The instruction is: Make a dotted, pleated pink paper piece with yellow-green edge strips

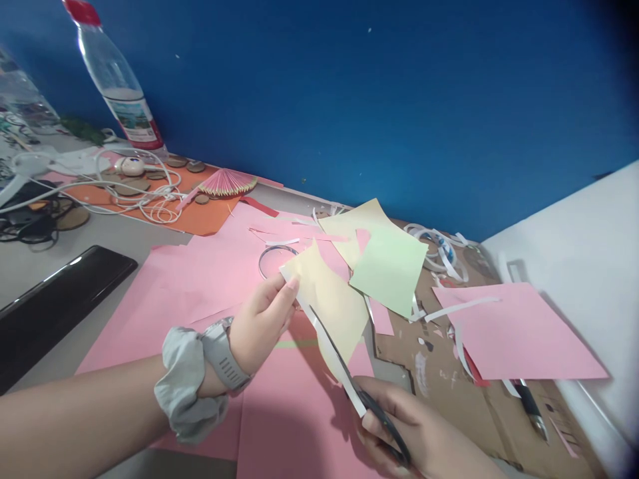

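My left hand [262, 322] pinches the upper left corner of a pale yellow sheet of paper [333, 296] between thumb and fingers. Black-handled scissors [383, 418] are gripped in my right hand [424, 429], their blades lying along the sheet's near left edge. A narrow white strip [355, 398] hangs beside the blades, close to my right thumb; whether it is fully cut off I cannot tell. Pink paper [210, 279] lies beneath both hands. Just beyond the held sheet are a green sheet [392, 269] and another yellow sheet [357, 214].
On the right, a pink sheet [534, 332] and a pen [532, 409] rest on brown cardboard [449, 399]. A tape roll [444, 253] stands behind. A black phone [64, 299], white cables [164, 199], a paper fan [227, 183] and a bottle [117, 86] are leftward. A blue wall [324, 100] bounds the back.
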`<state>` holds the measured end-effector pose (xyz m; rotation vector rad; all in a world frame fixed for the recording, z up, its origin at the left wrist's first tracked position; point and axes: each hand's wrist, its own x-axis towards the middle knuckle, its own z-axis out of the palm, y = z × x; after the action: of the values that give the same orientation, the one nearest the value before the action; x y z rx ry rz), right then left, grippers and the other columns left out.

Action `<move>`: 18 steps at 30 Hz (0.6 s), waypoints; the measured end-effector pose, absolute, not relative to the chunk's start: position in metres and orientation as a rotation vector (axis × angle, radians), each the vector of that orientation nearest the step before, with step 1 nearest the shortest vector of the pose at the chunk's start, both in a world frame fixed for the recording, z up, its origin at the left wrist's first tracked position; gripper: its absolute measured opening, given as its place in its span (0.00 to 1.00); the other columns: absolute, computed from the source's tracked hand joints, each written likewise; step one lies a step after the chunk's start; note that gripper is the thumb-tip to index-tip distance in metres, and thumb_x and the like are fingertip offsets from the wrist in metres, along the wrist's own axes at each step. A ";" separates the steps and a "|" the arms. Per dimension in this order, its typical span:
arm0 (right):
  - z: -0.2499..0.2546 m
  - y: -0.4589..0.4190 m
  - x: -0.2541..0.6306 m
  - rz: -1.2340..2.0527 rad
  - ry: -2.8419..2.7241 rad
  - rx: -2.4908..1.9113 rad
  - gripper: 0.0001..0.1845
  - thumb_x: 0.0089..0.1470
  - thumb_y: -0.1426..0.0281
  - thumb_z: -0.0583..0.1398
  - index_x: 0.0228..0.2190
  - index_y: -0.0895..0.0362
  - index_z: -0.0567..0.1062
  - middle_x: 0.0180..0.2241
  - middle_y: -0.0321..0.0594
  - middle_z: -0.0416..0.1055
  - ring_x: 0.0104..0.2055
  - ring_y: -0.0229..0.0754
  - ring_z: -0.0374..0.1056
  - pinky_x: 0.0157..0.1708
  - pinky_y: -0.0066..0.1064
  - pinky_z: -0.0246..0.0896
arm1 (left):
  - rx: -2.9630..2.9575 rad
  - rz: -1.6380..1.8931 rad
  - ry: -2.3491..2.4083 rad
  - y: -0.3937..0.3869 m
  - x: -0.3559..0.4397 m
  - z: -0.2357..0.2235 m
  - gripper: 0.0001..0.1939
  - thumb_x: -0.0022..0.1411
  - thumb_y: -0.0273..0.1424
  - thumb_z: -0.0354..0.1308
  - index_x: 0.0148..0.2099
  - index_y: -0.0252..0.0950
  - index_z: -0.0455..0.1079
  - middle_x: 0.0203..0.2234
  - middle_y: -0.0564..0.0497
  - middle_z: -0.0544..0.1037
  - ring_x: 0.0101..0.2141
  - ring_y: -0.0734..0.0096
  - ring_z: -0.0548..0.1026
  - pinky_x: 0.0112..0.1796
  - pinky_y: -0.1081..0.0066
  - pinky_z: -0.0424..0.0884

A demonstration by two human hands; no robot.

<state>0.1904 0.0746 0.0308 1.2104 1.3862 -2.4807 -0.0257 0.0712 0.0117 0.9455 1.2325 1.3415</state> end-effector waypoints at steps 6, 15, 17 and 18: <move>0.033 0.075 0.190 -2.447 1.420 1.197 0.19 0.56 0.56 0.58 0.27 0.57 0.61 0.16 0.26 0.56 0.15 0.25 0.44 0.13 0.21 0.34 | 0.963 1.315 1.255 0.071 -0.026 0.010 0.19 0.67 0.39 0.45 0.25 0.36 0.55 0.13 0.62 0.53 0.14 0.84 0.50 0.15 0.80 0.48; 0.034 0.074 0.187 -2.478 1.374 1.218 0.15 0.56 0.62 0.58 0.25 0.56 0.60 0.14 0.25 0.54 0.15 0.26 0.44 0.13 0.21 0.32 | 0.981 1.240 1.276 0.068 -0.024 0.008 0.19 0.66 0.42 0.46 0.26 0.36 0.56 0.12 0.63 0.52 0.14 0.84 0.49 0.14 0.81 0.47; 0.036 0.075 0.186 -2.467 1.357 1.215 0.13 0.56 0.64 0.57 0.25 0.57 0.61 0.15 0.25 0.55 0.16 0.26 0.44 0.13 0.21 0.32 | 0.977 1.236 1.265 0.067 -0.024 0.008 0.19 0.66 0.43 0.46 0.26 0.36 0.56 0.12 0.63 0.52 0.13 0.84 0.49 0.14 0.81 0.48; 0.037 0.076 0.186 -2.465 1.353 1.219 0.12 0.55 0.65 0.57 0.25 0.57 0.61 0.14 0.25 0.54 0.16 0.26 0.44 0.13 0.21 0.33 | 0.974 1.235 1.260 0.067 -0.024 0.007 0.19 0.66 0.43 0.46 0.27 0.36 0.56 0.11 0.63 0.52 0.13 0.84 0.49 0.14 0.82 0.49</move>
<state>0.1855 0.0756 0.0372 1.2194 1.3532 -2.4653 -0.0239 0.0667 0.0075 0.9737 1.2600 1.2354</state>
